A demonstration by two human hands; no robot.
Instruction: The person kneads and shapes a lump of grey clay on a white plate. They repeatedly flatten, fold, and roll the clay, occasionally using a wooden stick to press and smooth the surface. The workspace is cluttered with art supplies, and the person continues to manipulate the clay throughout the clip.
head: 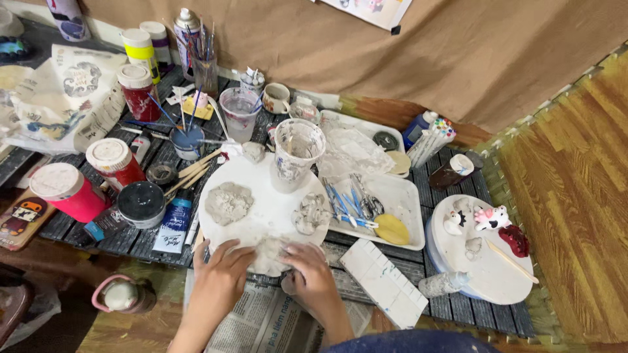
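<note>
Evidently both hands, left (219,274) and right (309,271), close around a grey clay lump (268,253) on the round white board (261,196); pressing unevenly might crack it.

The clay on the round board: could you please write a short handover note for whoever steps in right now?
Left hand: fingers pressed on the clay lump at the near edge of the round board.
Right hand: pressed on the same lump from the other side.
Done: a flattened clay piece lies on the board's left, a ring-shaped piece on its right.
Tools lie in the white tray to the right; a plastic cup stands at the board's far edge.
Left: the lump in hand is unshaped.
</note>
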